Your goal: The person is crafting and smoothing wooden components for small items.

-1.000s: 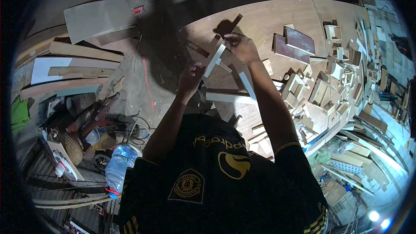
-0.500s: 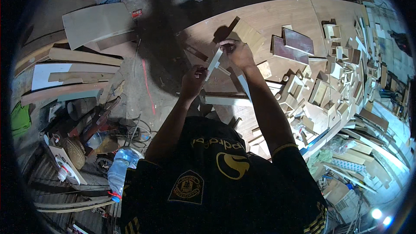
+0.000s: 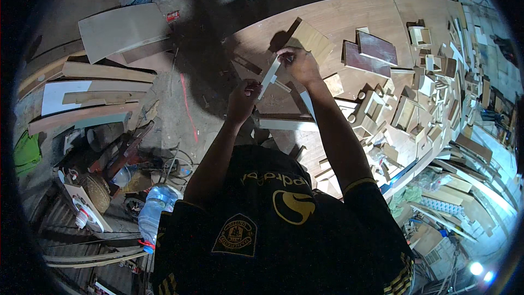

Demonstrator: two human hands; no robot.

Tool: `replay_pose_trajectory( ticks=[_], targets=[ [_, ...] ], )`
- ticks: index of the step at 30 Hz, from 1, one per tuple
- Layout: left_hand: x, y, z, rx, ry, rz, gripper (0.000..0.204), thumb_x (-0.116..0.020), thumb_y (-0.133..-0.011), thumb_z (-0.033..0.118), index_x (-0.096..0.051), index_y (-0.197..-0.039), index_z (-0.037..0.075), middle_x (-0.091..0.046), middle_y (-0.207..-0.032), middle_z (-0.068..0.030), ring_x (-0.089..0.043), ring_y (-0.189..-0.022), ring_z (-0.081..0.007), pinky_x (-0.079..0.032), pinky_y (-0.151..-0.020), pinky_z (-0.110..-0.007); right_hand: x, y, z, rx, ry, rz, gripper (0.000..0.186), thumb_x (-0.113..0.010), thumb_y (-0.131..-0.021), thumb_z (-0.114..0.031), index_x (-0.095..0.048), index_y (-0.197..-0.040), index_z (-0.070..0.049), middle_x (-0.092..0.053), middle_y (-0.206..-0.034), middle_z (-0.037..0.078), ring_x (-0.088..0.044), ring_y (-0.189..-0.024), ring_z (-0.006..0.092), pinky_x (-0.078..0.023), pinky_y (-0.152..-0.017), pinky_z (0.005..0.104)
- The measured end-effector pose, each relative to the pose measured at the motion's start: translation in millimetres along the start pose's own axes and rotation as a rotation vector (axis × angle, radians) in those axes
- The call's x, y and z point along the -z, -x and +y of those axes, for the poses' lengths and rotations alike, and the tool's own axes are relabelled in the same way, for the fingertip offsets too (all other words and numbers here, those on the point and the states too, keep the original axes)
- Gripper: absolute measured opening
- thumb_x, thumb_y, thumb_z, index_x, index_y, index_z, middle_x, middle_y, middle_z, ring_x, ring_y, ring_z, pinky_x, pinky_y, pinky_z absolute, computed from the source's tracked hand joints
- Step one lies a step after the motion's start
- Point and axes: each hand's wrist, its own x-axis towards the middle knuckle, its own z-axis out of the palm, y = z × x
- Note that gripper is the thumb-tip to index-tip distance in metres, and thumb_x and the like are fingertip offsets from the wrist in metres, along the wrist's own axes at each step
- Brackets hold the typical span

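Observation:
Both of my hands hold a narrow pale strip (image 3: pixel 268 78) above a large wooden tabletop (image 3: pixel 349 19). My left hand (image 3: pixel 243 98) grips the strip's lower end, fingers closed around it. My right hand (image 3: pixel 298 64) pinches its upper end. Just beyond my right hand a tan wooden block (image 3: pixel 309 40) lies on the table. Another pale strip (image 3: pixel 287 125) lies flat below my hands, near the table's edge.
Several small wooden blocks and box frames (image 3: pixel 406 112) crowd the table's right side, with two dark reddish boards (image 3: pixel 370 53). Left of the table, on the floor, lie boards (image 3: pixel 117 31) and planks (image 3: pixel 93 90), a plastic bottle (image 3: pixel 154 210), tools and cables.
Both hands have shifted slightly with the strip, staying closed on its two ends. The strip stays tilted between them; nothing was let go.

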Motion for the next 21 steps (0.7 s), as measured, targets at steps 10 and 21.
replay_pose_trajectory(
  ticks=[10, 21],
  targets=[
    [2.1, -1.2, 2.1, 0.031, 0.015, -0.003, 0.029, -0.066, -0.092, 0.027, -0.065, -0.105, 0.001, -0.069, -0.096, -0.0121, -0.067, -0.091, -0.0211, -0.052, -0.08, -0.034, 2.2, 4.0, -3.3, -0.016, 0.127, 0.013, 0.016, -0.064, -0.088, -0.021, -0.073, -0.101, -0.017, -0.073, -0.094, 0.009, -0.071, -0.087, 0.0241, -0.055, -0.077, 0.0345],
    [42.2, 1.8, -21.8, 0.168, 0.134, 0.015, 0.033, -0.061, -0.096, 0.03, -0.059, -0.111, 0.001, -0.065, -0.103, -0.0123, -0.063, -0.097, -0.0207, -0.05, -0.083, -0.035, 38.6, 39.3, 21.6, -0.087, -0.316, 0.239, 0.02, -0.065, -0.086, -0.019, -0.072, -0.104, -0.012, -0.071, -0.09, 0.019, -0.071, -0.085, 0.0296, -0.055, -0.076, 0.0366]
  ],
)
